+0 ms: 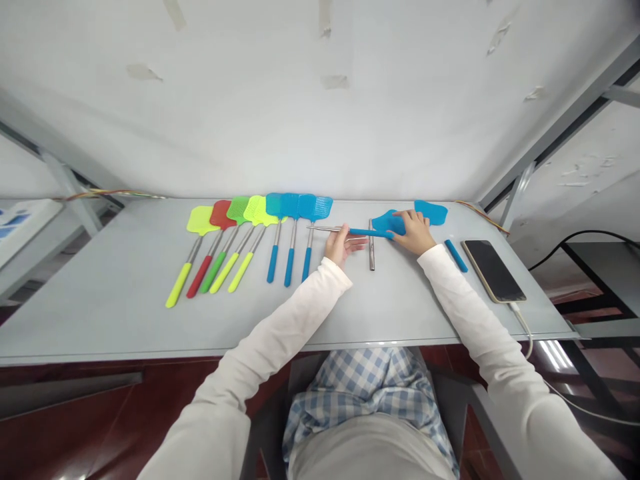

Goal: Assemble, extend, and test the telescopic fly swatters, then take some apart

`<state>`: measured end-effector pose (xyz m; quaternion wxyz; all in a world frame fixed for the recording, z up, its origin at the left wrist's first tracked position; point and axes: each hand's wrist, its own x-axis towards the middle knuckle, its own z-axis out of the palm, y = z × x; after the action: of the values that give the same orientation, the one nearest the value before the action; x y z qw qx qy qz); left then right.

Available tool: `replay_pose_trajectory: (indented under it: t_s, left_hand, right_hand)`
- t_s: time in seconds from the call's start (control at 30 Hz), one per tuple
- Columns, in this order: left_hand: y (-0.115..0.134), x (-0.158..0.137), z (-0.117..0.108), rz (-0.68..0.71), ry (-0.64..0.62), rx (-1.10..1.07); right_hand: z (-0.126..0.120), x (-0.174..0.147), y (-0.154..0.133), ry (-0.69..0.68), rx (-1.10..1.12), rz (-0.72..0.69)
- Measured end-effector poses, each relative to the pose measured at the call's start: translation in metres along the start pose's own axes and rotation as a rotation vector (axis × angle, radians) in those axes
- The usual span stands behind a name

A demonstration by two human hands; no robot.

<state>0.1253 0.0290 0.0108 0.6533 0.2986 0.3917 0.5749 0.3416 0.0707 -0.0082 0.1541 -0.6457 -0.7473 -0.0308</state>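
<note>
My left hand (pixel 341 247) is closed with a thumb-and-finger pinch on a telescopic rod with a blue grip (pixel 370 233), held nearly level. Its thin metal end (pixel 320 228) points left. My right hand (pixel 416 232) curls over a loose blue fly swatter head (pixel 383 222), its thumb by the far end of the blue grip. Whether that thumb also presses the grip is hard to see. Beneath the held rod lies a short metal tube (pixel 371 253). Another blue swatter head (pixel 433 213) lies just behind my right hand, and a separate blue grip (pixel 456 256) is to its right.
Several assembled fly swatters lie in a row on the left: yellow (pixel 179 285), red (pixel 199 275), green (pixel 214 272) and blue (pixel 289 267) ones. A phone (pixel 494 270) with a charging cable (pixel 523 323) rests at the right of the grey table (pixel 125 267). A wall (pixel 280 120) stands behind.
</note>
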Motion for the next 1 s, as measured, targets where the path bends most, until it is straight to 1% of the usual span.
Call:
replay_pose_trajectory:
  t_s: [0.07, 0.17, 0.23, 0.4, 0.57, 0.63, 0.7, 0.8, 0.87, 0.93, 1.0]
  left_hand:
    - [-0.001, 0.001, 0.0, 0.0, 0.015, -0.006]
    - [-0.002, 0.004, -0.001, 0.014, 0.04, -0.042]
    - [-0.001, 0.005, -0.001, 0.031, 0.039, -0.068]
    - [0.008, 0.004, -0.003, 0.089, -0.015, -0.064]
    - [0.018, 0.008, -0.005, 0.144, 0.065, -0.063]
    - [0.019, 0.01, -0.007, 0.152, 0.063, -0.066]
    - [0.019, 0.012, -0.008, 0.155, 0.024, -0.043]
    - [0.018, 0.012, -0.009, 0.205, -0.066, 0.016]
    - [0.017, 0.012, -0.01, 0.267, -0.113, 0.056]
    - [0.018, 0.013, -0.011, 0.299, -0.141, 0.121]
    - [0.019, 0.013, -0.012, 0.319, -0.16, 0.25]
  right_hand:
    - [-0.001, -0.001, 0.001, -0.009, -0.002, 0.03]
    - [-0.002, -0.003, 0.004, -0.089, 0.015, 0.076]
    - [-0.003, -0.005, 0.005, -0.122, 0.027, 0.077]
    - [-0.006, -0.009, 0.0, -0.132, 0.01, 0.069]
    - [-0.008, -0.009, -0.007, -0.141, -0.024, 0.066]
    - [-0.009, -0.01, -0.011, -0.131, -0.057, 0.05]
    - [-0.011, -0.01, -0.016, -0.105, -0.082, 0.057]
    - [-0.015, -0.008, -0.021, -0.022, -0.047, 0.139]
    - [-0.018, -0.005, -0.02, 0.071, -0.002, 0.198]
    - [-0.021, -0.001, -0.017, 0.184, 0.048, 0.251]
    - [-0.022, 0.001, -0.013, 0.283, 0.154, 0.299]
